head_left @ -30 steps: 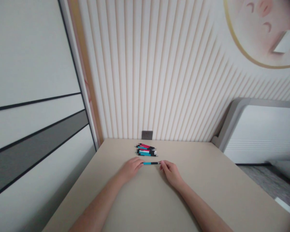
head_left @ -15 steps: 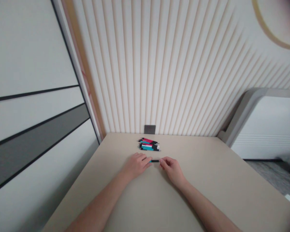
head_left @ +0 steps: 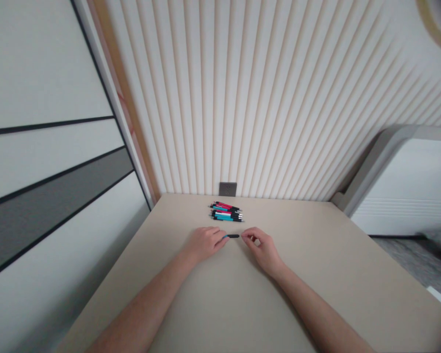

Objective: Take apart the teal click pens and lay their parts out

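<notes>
My left hand (head_left: 207, 242) is closed round the rear part of a pen (head_left: 233, 236) with a blue barrel and a black grip, held level just above or on the tabletop. The grip end points right, towards my right hand (head_left: 261, 249). Thumb and fingers of that hand are pinched together, a small gap away from the black grip. Anything between those fingertips is too small to make out. Just beyond both hands lies a loose group of several pens (head_left: 226, 218), blue, red and white with black grips and silvery tips.
The beige tabletop (head_left: 220, 299) runs back to a ribbed white wall (head_left: 206, 98) with a dark socket (head_left: 228, 189). A white and grey cabinet (head_left: 51, 220) stands at the left. A pale headboard (head_left: 407, 176) rises at the right.
My right hand's fingertips have come away from the pen's grip end, leaving a small gap. My left hand still holds the pen. The camera view has tilted and shifted slightly.
</notes>
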`<state>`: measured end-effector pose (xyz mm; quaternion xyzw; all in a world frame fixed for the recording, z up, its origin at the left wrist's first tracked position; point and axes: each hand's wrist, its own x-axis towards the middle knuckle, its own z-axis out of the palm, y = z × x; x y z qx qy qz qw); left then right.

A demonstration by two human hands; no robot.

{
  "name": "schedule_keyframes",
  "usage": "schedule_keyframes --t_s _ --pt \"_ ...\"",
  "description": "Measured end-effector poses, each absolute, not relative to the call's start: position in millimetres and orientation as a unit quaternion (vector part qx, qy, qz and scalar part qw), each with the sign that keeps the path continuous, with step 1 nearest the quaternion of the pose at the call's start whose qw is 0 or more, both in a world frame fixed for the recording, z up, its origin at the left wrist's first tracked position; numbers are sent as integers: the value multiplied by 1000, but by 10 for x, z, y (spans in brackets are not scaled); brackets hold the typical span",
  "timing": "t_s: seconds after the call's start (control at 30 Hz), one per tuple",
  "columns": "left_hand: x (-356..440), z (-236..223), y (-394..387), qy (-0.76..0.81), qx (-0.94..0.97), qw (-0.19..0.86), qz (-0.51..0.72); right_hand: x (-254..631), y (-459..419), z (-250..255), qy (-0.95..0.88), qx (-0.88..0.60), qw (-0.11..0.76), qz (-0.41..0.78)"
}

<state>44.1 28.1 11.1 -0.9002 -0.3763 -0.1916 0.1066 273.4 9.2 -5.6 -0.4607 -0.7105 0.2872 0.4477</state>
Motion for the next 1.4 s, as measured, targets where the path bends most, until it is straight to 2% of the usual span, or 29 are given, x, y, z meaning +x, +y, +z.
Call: schedule_keyframes --t_s 0.13,0.3,0.5,0.87,1.2,1.4 --pt "411 96 296 -391 -892 84 -212 2860 136 -17 -722 -486 431 240" --pt "386 66 329 -387 -891 44 -234 3170 269 -30 -767 -516 343 167" --pt "391 60 327 -396 -890 31 -224 3317 333 -101 -798 -521 266 145" --pt "388 61 310 -396 -893 36 -213 3330 295 -63 -787 -535 261 161" --pt "412 79 292 -358 -910 40 -207 2949 89 79 -806 -439 366 155" --pt "451 72 277 -332 -922 55 -192 2794 34 81 -827 -416 336 171"
